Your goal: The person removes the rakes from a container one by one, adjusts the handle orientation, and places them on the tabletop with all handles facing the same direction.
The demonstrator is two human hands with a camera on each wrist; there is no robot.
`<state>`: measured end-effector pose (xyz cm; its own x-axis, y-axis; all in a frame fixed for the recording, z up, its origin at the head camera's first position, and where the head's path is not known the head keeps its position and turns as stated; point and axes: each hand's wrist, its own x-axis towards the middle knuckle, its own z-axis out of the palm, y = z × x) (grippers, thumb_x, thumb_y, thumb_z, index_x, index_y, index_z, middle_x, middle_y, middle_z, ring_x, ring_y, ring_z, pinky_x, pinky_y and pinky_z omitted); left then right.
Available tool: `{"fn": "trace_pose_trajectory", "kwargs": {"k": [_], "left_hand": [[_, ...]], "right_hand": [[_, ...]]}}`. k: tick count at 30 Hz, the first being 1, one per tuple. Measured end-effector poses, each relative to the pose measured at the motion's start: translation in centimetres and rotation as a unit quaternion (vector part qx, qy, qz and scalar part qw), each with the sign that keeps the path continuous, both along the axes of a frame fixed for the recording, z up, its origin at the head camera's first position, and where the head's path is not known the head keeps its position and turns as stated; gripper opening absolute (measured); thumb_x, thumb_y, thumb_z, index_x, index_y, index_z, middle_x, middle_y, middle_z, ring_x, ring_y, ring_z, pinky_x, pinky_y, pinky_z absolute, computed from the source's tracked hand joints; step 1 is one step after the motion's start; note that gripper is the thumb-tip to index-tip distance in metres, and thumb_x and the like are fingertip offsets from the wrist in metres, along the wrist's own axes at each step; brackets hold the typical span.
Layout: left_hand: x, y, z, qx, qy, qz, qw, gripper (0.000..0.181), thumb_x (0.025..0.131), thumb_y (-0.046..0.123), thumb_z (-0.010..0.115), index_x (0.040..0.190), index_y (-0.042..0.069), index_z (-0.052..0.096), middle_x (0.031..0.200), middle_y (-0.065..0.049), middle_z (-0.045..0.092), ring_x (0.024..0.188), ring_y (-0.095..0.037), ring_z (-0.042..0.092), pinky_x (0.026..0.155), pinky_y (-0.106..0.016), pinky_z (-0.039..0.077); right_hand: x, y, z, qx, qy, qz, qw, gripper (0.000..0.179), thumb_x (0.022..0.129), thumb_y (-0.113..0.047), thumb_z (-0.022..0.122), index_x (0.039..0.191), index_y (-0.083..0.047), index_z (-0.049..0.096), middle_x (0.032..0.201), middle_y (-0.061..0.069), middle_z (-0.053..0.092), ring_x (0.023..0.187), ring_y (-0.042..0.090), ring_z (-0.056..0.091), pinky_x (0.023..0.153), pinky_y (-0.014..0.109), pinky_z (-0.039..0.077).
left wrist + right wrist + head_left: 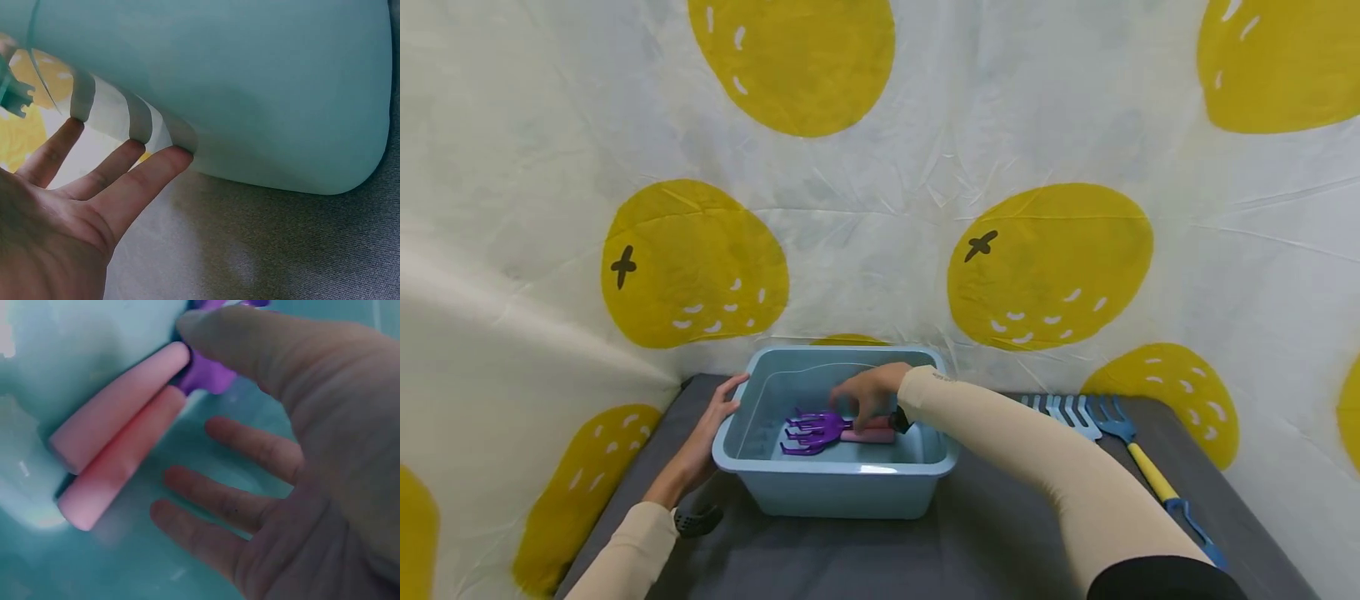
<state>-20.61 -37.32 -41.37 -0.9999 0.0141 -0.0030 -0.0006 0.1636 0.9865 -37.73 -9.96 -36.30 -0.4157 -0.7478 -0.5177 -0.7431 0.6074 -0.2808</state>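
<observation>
A light blue plastic tub (842, 493) stands in front of me. Inside it, side by side, lie two hand rakes with purple tined heads (812, 430) and pink handles (119, 406). My left hand (709, 437) is at the tub's left side, straight fingertips against the outer wall (250, 112). My right hand (872, 390) reaches down into the tub over the rakes. In the right wrist view its fingers are spread beside the pink handles, and the thumb overlaps a purple head. Nothing shows in its grasp.
Right of the tub, on the dark grey tabletop (992, 517), lie a blue garden fork with a yellow handle (1153, 473) and a light blue tined tool (1075, 412), partly hidden by my right arm. A white sheet (865, 275) with yellow fruit hangs behind.
</observation>
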Motion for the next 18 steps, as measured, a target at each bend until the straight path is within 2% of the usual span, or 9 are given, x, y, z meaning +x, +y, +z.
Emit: {"fn": "trace_pose_trajectory", "kwargs": {"k": [5, 7, 11, 15, 18], "left_hand": [[-0.1, 0.2, -0.1, -0.005, 0.007, 0.003, 1.0000, 0.056, 0.111, 0.045, 0.032, 0.162, 0.030, 0.016, 0.167, -0.011, 0.007, 0.140, -0.046, 0.030, 0.110, -0.069, 0.034], [-0.2, 0.2, -0.1, -0.007, 0.009, 0.002, 0.9999, 0.056, 0.111, 0.045, 0.033, 0.162, 0.030, 0.016, 0.167, -0.011, 0.007, 0.140, -0.046, 0.031, 0.110, -0.069, 0.034], [-0.2, 0.2, -0.1, -0.009, 0.011, 0.002, 0.9999, 0.056, 0.110, 0.045, 0.033, 0.162, 0.031, 0.016, 0.166, -0.012, 0.009, 0.139, -0.046, 0.032, 0.109, -0.068, 0.036], [-0.2, 0.1, -0.3, -0.008, 0.015, 0.005, 0.9998, 0.056, 0.110, 0.044, 0.033, 0.162, 0.030, 0.017, 0.166, -0.012, 0.010, 0.138, -0.046, 0.032, 0.109, -0.068, 0.035], [-0.2, 0.0, -0.3, -0.005, 0.013, 0.009, 0.9999, 0.055, 0.111, 0.043, 0.033, 0.162, 0.029, 0.018, 0.166, -0.012, 0.009, 0.139, -0.045, 0.031, 0.110, -0.069, 0.033]], "right_hand": [[0.1, 0.6, -1.7, 0.019, 0.029, -0.047, 0.9983, 0.066, 0.089, -0.027, 0.080, 0.147, -0.041, 0.053, 0.106, -0.010, 0.063, 0.103, 0.019, 0.058, 0.093, 0.044, 0.049], [0.3, 0.8, -2.2, 0.032, 0.048, -0.067, 0.9961, 0.061, 0.090, -0.023, 0.079, 0.143, -0.043, 0.057, 0.104, -0.011, 0.062, 0.101, 0.019, 0.057, 0.090, 0.042, 0.050], [0.5, 1.1, -2.6, 0.051, 0.052, -0.104, 0.9919, 0.055, 0.090, -0.005, 0.073, 0.132, -0.040, 0.065, 0.105, -0.007, 0.060, 0.100, 0.022, 0.055, 0.077, 0.037, 0.052], [0.4, 0.8, -3.0, 0.053, 0.053, -0.094, 0.9928, 0.052, 0.086, -0.001, 0.076, 0.123, -0.036, 0.068, 0.103, -0.005, 0.060, 0.097, 0.022, 0.055, 0.073, 0.036, 0.051], [0.1, 0.5, -3.4, 0.060, 0.062, -0.057, 0.9947, 0.043, 0.088, -0.006, 0.077, 0.116, -0.036, 0.067, 0.102, -0.005, 0.060, 0.095, 0.021, 0.056, 0.075, 0.036, 0.051]]}}
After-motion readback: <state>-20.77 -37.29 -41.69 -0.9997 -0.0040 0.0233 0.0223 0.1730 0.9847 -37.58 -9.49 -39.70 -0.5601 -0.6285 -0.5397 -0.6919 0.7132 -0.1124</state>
